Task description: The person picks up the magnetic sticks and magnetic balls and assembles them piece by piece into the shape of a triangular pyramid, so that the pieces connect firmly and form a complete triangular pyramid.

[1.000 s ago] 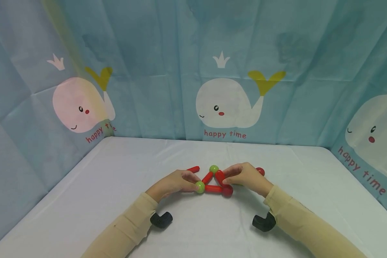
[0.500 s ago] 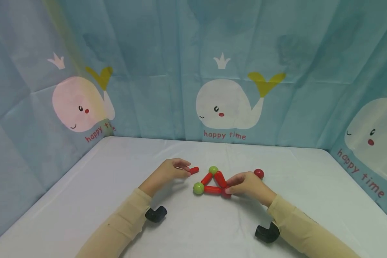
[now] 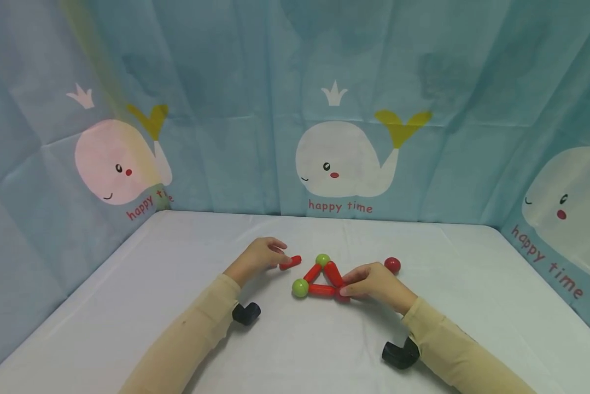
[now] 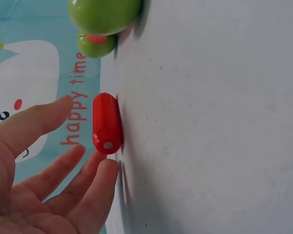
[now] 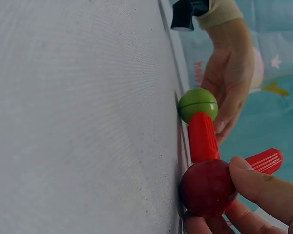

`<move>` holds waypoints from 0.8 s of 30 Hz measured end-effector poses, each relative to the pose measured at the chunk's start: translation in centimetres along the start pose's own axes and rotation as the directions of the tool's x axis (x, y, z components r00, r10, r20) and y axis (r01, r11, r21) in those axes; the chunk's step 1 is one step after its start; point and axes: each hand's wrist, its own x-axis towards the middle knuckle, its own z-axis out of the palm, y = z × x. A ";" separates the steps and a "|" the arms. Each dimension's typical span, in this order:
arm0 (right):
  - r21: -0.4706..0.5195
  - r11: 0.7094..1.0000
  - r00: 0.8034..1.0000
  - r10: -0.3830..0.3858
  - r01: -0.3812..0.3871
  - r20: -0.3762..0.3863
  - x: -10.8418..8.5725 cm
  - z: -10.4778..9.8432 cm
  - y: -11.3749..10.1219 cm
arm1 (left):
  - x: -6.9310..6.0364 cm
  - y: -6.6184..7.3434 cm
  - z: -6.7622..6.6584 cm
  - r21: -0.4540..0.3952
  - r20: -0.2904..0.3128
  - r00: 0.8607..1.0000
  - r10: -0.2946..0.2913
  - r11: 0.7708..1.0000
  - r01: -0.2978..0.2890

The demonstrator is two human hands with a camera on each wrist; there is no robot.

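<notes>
- Fingers parted and empty, the left hand (image 3: 261, 258) reaches a loose, ribbed red rod (image 4: 106, 122) left of the rod-and-ball triangle (image 3: 320, 290).
- The right hand (image 3: 375, 284) pinches its glossy dark-red ball (image 5: 207, 189).
- We should steady that corner, closing evenly on the rod.
- A second ago, we saw the left at the nearer glossy green ball (image 3: 300, 288).

Long beige sleeves (image 3: 191, 328) w/ blk L-shaped pc. (image 3: 398, 355) at ea. cuff (image 3: 418, 316).

1. Under the left hand (image 3: 262, 256) and right hand (image 3: 377, 283), a white worktop (image 3: 295, 350).
2. Beyond the hands, a creased blue curtain (image 3: 231, 164) printed with a white whale (image 3: 344, 158).
3. Left of them, a side curtain (image 3: 16, 230) with a yellowish streak (image 3: 84, 44).
4. Right of them, a cut-off whale (image 3: 580, 219).
</notes>
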 end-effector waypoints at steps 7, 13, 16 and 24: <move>0.012 1.000 1.000 0.000 0.000 -0.001 0.1 0.1 0.1 | 0.4 0.0 0.3 0.064 0.033 0.999 -0.001 0.998 -0.001; 0.011 1.000 1.000 0.006 -0.005 -0.004 0.1 0.2 0.1 | 0.2 0.1 0.7 0.128 0.041 0.999 -0.014 0.992 0.008; 0.008 1.000 1.000 -0.002 0.002 0.002 0.1 0.1 0.1 | -0.2 0.2 0.7 0.160 0.048 0.999 -0.008 0.987 0.000; 0.018 1.000 1.000 -0.002 0.002 0.003 0.1 0.1 0.2 | -1.7 -0.1 0.4 0.183 0.084 0.996 0.010 0.983 -0.025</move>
